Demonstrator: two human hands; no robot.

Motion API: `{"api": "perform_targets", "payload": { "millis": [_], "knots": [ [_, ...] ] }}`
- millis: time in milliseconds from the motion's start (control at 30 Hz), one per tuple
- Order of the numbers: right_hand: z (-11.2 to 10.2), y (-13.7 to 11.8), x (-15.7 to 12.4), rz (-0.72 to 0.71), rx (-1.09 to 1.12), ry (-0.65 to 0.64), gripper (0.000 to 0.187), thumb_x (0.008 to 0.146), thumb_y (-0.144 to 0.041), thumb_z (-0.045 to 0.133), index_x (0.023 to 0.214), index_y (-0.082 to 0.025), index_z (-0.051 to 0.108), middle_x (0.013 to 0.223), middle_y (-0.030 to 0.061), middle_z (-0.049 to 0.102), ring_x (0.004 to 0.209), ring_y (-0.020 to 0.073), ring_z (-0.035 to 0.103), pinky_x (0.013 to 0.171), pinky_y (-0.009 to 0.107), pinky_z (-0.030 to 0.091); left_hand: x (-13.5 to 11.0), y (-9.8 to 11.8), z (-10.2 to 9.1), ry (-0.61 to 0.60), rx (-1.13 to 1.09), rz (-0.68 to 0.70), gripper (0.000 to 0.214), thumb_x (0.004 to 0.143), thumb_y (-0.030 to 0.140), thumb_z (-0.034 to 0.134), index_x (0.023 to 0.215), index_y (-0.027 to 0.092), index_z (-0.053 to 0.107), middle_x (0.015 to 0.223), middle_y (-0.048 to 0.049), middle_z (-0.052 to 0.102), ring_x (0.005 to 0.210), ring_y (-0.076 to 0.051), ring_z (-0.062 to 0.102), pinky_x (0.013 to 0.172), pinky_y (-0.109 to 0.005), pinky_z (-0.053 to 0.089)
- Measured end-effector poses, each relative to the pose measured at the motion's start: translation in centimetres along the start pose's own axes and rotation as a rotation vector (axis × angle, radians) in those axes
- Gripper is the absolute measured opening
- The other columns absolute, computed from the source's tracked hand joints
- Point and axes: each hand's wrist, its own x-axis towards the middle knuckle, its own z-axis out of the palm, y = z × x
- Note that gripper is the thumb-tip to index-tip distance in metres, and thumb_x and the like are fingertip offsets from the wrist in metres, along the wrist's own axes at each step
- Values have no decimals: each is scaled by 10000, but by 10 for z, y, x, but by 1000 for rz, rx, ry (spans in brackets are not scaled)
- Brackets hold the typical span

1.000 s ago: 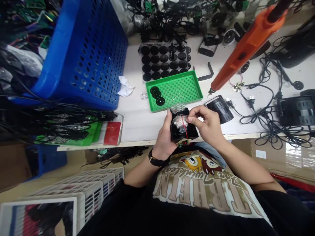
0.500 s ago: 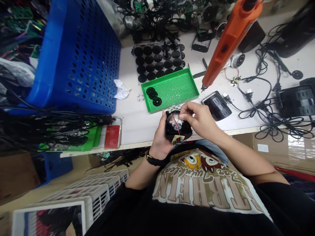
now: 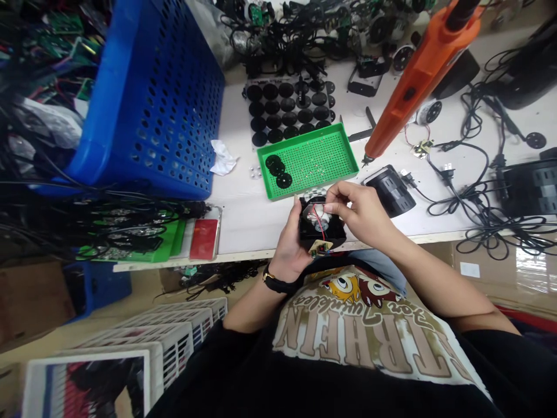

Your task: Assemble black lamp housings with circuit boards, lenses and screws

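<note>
My left hand is wrapped round the side of a black plastic housing, held at the table's front edge. Inside the housing show a pale motor-like part and red wires. A small circuit board hangs at its near side. My right hand reaches over the housing's far right corner, thumb and fingertips pinched together at the wires or rim; what lies between them is too small to make out. Just beyond is a green tray with black discs and scattered small screws.
An orange electric screwdriver hangs tip-down right of the tray. The blue perforated basket stands at left, near a red-backed phone. Another black housing and tangled cords lie at right. Black discs sit in rows behind the tray.
The view has shifted slightly, so everything appears a little further right. Both hands keep nearly the same hold on the housing.
</note>
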Motion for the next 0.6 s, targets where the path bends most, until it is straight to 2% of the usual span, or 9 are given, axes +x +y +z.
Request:
{"api": "perform_targets", "payload": {
  "millis": [200, 400, 600],
  "knots": [
    [1, 4, -4, 2, -15, -3, 134, 860, -139, 681, 772, -204, 604, 732, -15, 654, 701, 158, 565, 693, 282, 399, 2, -2, -3, 34, 7, 58, 550, 1081, 602, 424, 1005, 158, 738, 1004, -103, 820, 1092, -286, 778, 959, -436, 636],
    [-2, 2, -5, -69, -71, -2, 149, 893, -144, 643, 772, -210, 588, 773, 3, 659, 724, 168, 570, 717, 291, 412, 3, -2, -4, 7, 20, 86, 486, 1036, 601, 550, 1038, 153, 739, 1016, -104, 819, 1089, -287, 778, 961, -410, 627],
    [-3, 0, -3, -91, -75, -19, 170, 880, -116, 646, 767, -211, 562, 760, -2, 634, 720, 162, 550, 706, 284, 396, 3, -3, -2, 8, 22, 100, 458, 1061, 562, 514, 1029, 163, 737, 1022, -91, 818, 1059, -278, 786, 937, -416, 640]
  ]
}}
